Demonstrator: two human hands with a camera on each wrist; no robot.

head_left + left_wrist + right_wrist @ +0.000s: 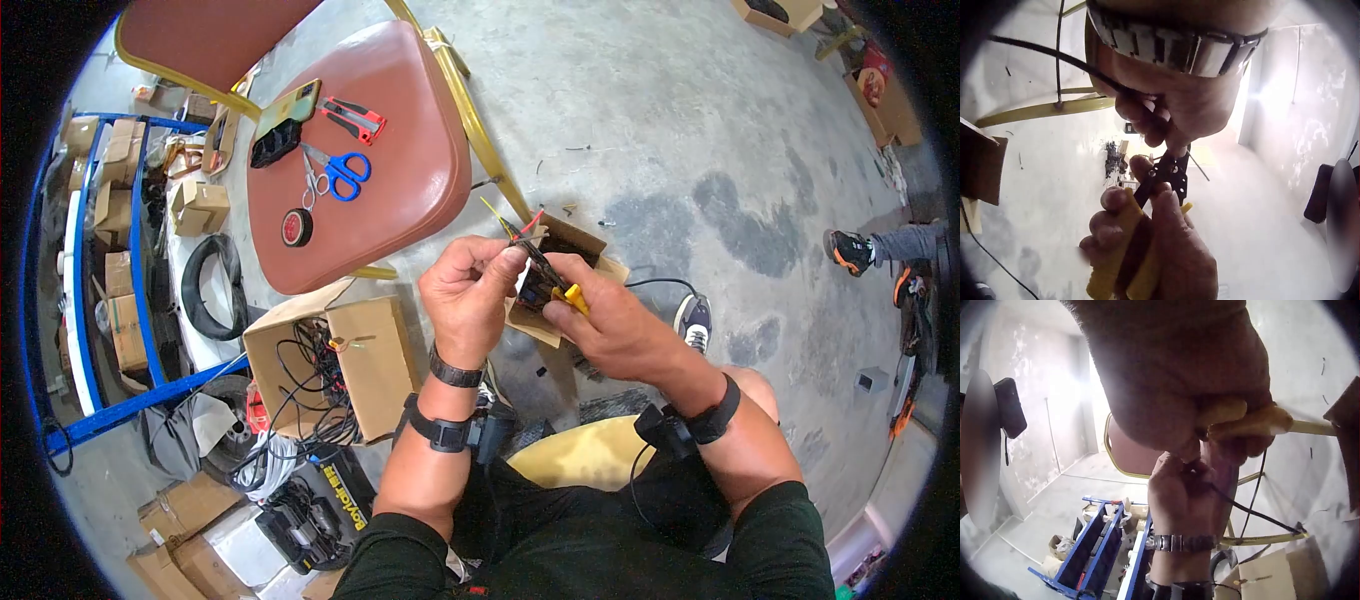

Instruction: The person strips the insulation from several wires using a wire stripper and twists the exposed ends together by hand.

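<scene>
My left hand (462, 300) pinches a black cable (1054, 55) between thumb and fingertips. From its end in the head view a red wire (530, 224) and a yellow-green wire (492, 208) fan out. My right hand (612, 318) grips wire strippers by their yellow handles (1107, 253). Their black, holed head (1180, 178) reaches up to the left fingertips in the left wrist view. A thin wire (1199, 166) sticks out beside that head. How the jaws sit on the wire is hidden by the fingers.
An open cardboard box (612, 268) stands on the floor under my hands. A brown chair (410, 120) holds blue-handled scissors (348, 180), a tape roll (296, 228) and a red cutter (354, 120). Left are a box (385, 355) of black cables and a blue shelf (145, 290). Another person's foot (850, 253) shows right.
</scene>
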